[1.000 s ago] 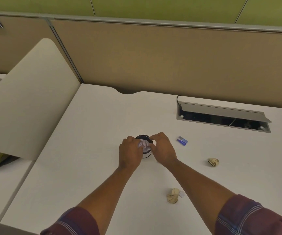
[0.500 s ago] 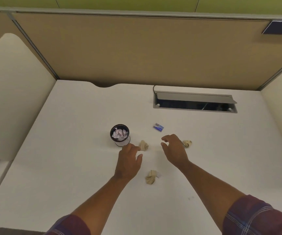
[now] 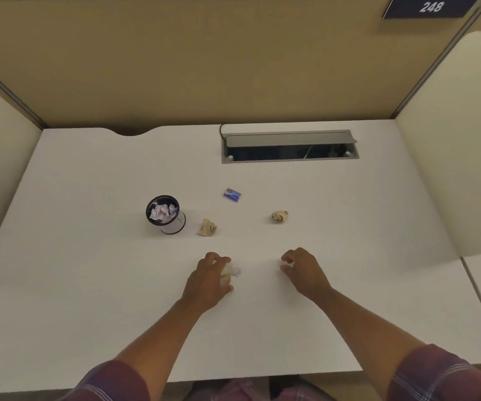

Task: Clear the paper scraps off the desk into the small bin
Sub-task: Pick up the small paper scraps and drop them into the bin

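Tan crumpled scrap, long axis toward the bin, sits within left hand's curled fingers; right hand loosely open.

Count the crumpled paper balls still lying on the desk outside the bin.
3: one right beside the bin at, one further right, one under the left hand at.

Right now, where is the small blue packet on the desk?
In the head view, the blue packet lies flat mid-desk, just in front of the cable tray, right of the small bin and beyond both hands.
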